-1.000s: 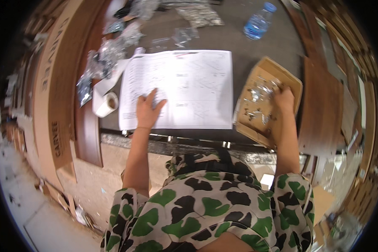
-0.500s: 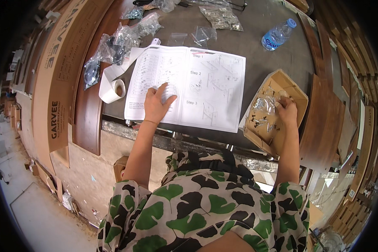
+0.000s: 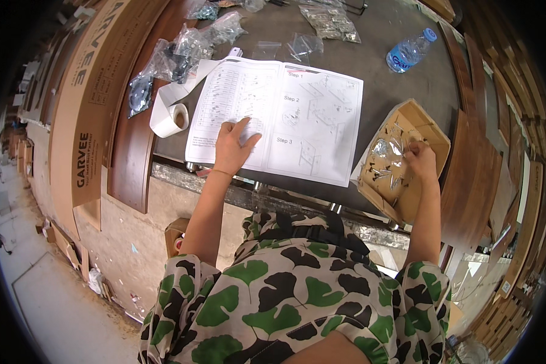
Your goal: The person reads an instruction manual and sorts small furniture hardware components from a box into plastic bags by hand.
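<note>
An instruction booklet (image 3: 309,158) with drawings and a parts table lies unfolded on the dark table. My left hand (image 3: 232,150) rests on its left page, the index finger and thumb stretched apart and the index tip touching the printed parts. On the right, my right hand (image 3: 421,160) reaches into a shallow open cardboard box (image 3: 438,131), its fingers pinched together. What they hold, if anything, is too small to make out. Beside those fingers are a clear plastic bag (image 3: 380,147) and several loose screws (image 3: 395,181) on the box's bottom.
Left of the booklet stands a roll of white labels (image 3: 171,121), its strip trailing. Bags of hardware (image 3: 194,45) lie beyond it, another bag (image 3: 330,23) at the back. A water bottle (image 3: 411,51) stands back right. Brown boards (image 3: 467,182) and a long carton (image 3: 91,109) flank the table.
The whole view has shifted slightly. My right hand stays in the box, its fingers a little more drawn together and off the clear bag. My left hand keeps its place on the page.
</note>
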Demonstrator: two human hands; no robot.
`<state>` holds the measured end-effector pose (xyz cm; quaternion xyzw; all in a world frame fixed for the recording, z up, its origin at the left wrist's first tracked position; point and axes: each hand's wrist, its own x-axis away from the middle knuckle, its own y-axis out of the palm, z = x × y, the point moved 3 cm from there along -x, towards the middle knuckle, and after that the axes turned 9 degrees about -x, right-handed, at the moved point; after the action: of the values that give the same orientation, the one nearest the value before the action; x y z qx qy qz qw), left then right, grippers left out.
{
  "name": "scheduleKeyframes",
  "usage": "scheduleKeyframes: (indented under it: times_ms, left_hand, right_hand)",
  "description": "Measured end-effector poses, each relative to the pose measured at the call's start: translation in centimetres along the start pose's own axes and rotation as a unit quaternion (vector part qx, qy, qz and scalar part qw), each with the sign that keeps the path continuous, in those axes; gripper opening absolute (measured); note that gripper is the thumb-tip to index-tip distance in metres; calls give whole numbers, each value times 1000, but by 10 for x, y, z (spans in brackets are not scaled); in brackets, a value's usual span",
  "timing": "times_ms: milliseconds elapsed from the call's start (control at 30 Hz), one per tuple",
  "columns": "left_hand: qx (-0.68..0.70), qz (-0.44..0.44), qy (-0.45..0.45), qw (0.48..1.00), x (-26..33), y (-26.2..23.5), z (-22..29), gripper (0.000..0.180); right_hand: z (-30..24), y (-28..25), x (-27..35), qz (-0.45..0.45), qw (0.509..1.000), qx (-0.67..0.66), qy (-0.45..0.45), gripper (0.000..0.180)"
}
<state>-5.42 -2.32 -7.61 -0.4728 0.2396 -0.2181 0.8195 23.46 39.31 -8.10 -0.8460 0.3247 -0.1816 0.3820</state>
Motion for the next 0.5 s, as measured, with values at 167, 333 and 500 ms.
scheduleKeyframes:
  times_ms: [167,333,500]
  left_hand:
    - [56,-13,-23,998,4,-7,17,45]
    - [38,21,53,998,11,-6,29,37]
    - [131,-6,76,988,32,-16,63,26]
  right_hand:
    - [-24,0,-10,-61,982,177,-12,20]
    - [-28,0,-13,-43,978,195,-58,20]
    - [-35,-24,20,127,991,-34,-31,11]
